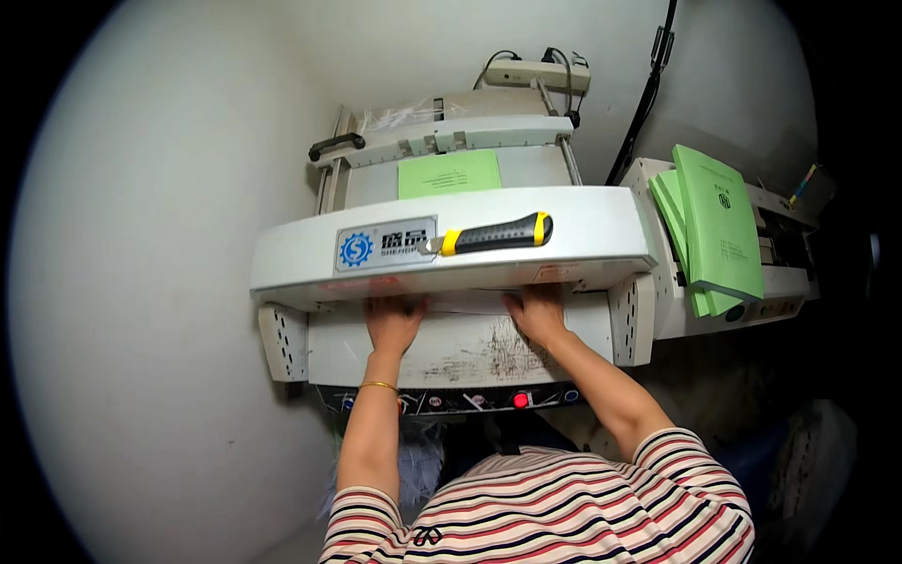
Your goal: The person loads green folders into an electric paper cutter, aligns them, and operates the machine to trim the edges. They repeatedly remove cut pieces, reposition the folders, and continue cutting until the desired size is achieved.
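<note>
I have both hands under the front hood of a white paper cutter (601,226). My left hand (393,321) lies on the cutter's front table, its thumb held out to the right. Opposite it, my right hand (541,315) lies with its thumb stretched left. Both hands touch or nearly touch a pale edge (462,303), apparently of paper, that runs between them. The hood's lip hides most of my fingertips. Behind the hood, a green booklet (449,174) rests on the rear bed. A yellow and black utility knife (498,234) sits on top of the hood.
Green booklets (722,221) are stacked on a second machine (648,193) at the right. A power strip (536,74) with cables is at the back wall. A black handle (336,145) stands out at the rear left. Buttons line the front panel (451,401).
</note>
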Demonstrator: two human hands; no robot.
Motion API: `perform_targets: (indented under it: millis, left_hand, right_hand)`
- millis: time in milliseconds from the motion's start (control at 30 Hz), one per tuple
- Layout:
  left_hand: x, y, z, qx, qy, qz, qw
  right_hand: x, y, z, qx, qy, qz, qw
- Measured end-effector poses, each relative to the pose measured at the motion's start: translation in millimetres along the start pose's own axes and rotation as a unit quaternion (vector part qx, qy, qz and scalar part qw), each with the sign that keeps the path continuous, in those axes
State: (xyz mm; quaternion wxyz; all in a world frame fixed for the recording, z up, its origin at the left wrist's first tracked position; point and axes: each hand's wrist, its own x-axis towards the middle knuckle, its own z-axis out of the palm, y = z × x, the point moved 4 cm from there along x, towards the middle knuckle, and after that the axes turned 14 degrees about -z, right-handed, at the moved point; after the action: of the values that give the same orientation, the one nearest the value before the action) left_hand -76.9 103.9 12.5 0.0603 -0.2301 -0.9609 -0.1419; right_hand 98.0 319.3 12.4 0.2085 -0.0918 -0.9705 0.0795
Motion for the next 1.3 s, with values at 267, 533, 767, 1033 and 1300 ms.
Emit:
perform_targets:
  millis: [267, 533, 767, 1033, 1300]
  left_hand:
    - [-83, -27, -25, -0.026, 0.004, 0.004, 1.0]
    - [-94, -37, -35, -0.061, 0.013, 0.01, 0.998]
    - [-94, -36, -32, -0.046, 0.021, 0.003, 0.999]
    - [-93, -56, -10, 0.103, 0.049, 0.037, 0.993]
    - [-90, -39, -9, -0.043, 0.086, 0.096, 0.991]
  right_hand:
    - [-60, -71, -50, 0.168, -0.005, 0.077, 0.983]
    - [-67, -101, -16, 0.766, 0.148, 0.419, 0.464]
    - [-27, -156, 42, 0.774, 0.189, 0.5, 0.338]
    - [-88, -196, -21, 0.758, 0.235, 0.506, 0.338]
    - [-193, -212, -82, 0.754, 0.281, 0.44, 0.398]
